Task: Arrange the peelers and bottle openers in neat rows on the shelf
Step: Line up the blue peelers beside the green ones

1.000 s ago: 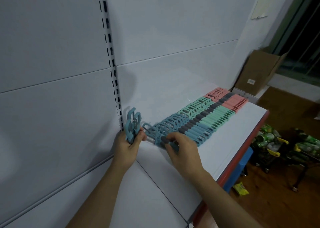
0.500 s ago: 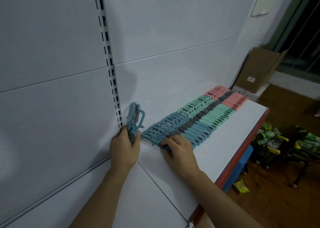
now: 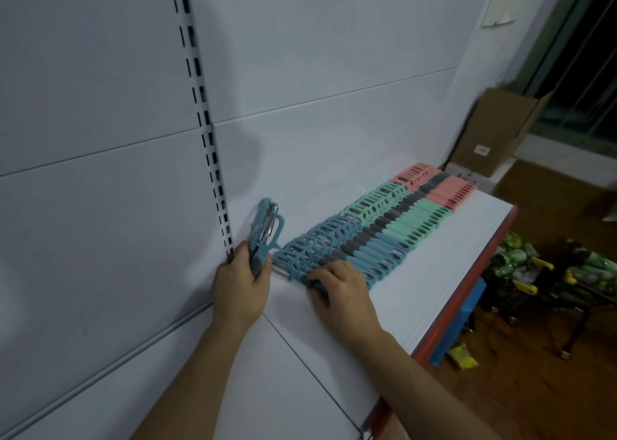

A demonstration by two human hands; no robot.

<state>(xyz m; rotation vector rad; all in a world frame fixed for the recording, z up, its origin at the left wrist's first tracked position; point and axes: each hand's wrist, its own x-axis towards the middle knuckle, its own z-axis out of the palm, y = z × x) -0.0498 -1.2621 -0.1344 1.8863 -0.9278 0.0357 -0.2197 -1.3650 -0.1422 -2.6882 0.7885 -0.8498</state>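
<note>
The left hand (image 3: 242,289) is closed around a small bunch of blue peelers (image 3: 267,229). It grips them by their lower ends so they stand upright, heads up, at the back edge of the white shelf (image 3: 434,289). The hand is close against the back panel (image 3: 334,55), just beside the foot of the slotted upright (image 3: 203,122). The right hand (image 3: 340,287) lies on the near end of the row of peelers (image 3: 384,232), knuckles up. Its fingers curl down over the grey grip of the end peeler (image 3: 302,269), which sits flat against the rest of the row; the thumb is hidden. The row runs along the shelf from the hands towards the far end, with the peelers packed side by side and touching. Their heads point to the back edge and their slotted handles to the front edge. They are blue nearest the hands, mint green in the middle and pink at the far end, with the grey grips forming a dark band down the length. The held bunch is just beside the row's near end, towards the back. The shelf's front edge is a red strip (image 3: 467,289). Past the far end stands a cardboard box (image 3: 494,132), and on the wooden floor below are carts of green packets (image 3: 521,266) and a loose yellow-green packet (image 3: 462,356).
</note>
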